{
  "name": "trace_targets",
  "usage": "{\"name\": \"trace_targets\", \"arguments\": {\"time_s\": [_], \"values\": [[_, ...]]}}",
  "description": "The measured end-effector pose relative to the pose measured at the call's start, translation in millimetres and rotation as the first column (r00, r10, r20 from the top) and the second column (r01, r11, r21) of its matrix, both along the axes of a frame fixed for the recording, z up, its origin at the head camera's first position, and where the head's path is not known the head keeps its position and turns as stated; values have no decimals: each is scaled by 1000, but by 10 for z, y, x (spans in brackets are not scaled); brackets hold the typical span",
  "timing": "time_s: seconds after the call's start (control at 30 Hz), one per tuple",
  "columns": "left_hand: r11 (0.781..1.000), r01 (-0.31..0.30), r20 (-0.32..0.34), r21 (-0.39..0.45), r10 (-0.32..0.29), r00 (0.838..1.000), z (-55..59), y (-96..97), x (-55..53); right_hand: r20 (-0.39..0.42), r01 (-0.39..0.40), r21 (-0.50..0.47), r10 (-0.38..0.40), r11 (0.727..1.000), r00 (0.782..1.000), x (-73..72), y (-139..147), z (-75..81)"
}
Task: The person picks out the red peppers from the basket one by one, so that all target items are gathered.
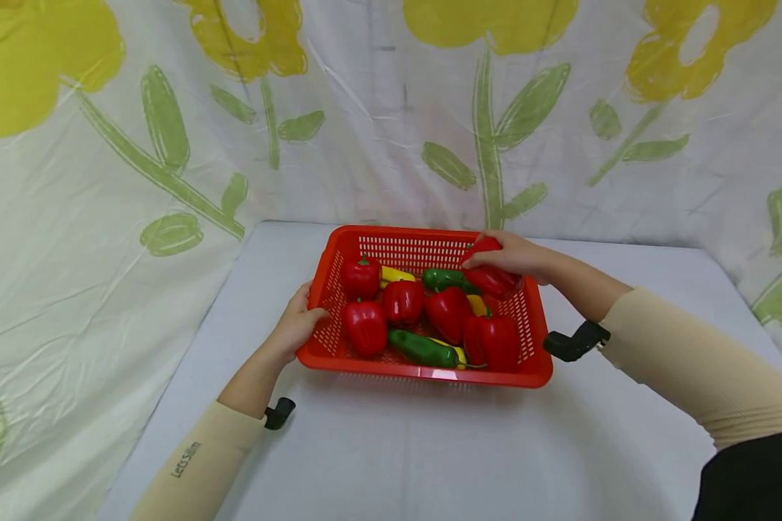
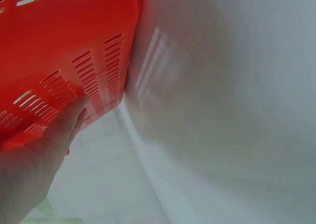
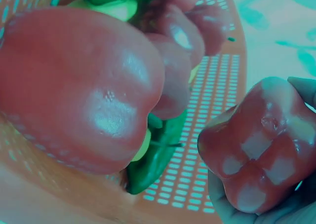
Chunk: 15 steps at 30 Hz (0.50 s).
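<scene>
A red plastic basket [image 1: 423, 373] with slotted walls holds several red bell peppers [image 1: 365, 327], long green peppers [image 1: 423, 349] and yellow peppers [image 1: 399, 275]. My left hand [image 1: 297, 322] grips its left rim, the thumb over the edge; in the left wrist view the fingers [image 2: 69, 117] lie against the outer wall. Over the back right corner, my right hand [image 1: 518, 257] holds a red bell pepper [image 1: 492, 278]. That pepper's lobed bottom [image 3: 261, 150] faces the camera in the right wrist view, fingers around its sides. Another bell pepper [image 3: 84, 85] looms large there.
The basket stands on a white-covered table [image 1: 391, 449]. Behind and to the left hangs a white cloth [image 1: 378, 145] printed with yellow flowers and green leaves. Dark wrist mounts [image 1: 576, 341] stick out from both beige sleeves.
</scene>
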State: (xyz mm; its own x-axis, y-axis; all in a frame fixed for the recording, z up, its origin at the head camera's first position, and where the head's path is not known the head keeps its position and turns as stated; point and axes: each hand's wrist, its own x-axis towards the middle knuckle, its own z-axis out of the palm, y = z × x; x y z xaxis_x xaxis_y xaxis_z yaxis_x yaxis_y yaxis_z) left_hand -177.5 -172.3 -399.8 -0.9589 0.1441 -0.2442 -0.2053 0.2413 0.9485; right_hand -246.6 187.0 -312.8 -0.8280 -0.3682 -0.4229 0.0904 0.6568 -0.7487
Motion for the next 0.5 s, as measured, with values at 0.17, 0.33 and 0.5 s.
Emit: {"name": "trace_targets", "arguments": {"time_s": [0.17,0.33,0.5], "values": [[1000,-7,14,-1,7,1000,-2,-13,4,-32,15,-2,-15,1000,999,81,71,57],[1000,-7,33,4,7,999,-8,-21,8,-46,48,-56,-50,997,998,114,182,64],[1000,6,28,1,-6,1000,-5,-20,11,-60,109,-111,-116,988,991,161,306,72]]}}
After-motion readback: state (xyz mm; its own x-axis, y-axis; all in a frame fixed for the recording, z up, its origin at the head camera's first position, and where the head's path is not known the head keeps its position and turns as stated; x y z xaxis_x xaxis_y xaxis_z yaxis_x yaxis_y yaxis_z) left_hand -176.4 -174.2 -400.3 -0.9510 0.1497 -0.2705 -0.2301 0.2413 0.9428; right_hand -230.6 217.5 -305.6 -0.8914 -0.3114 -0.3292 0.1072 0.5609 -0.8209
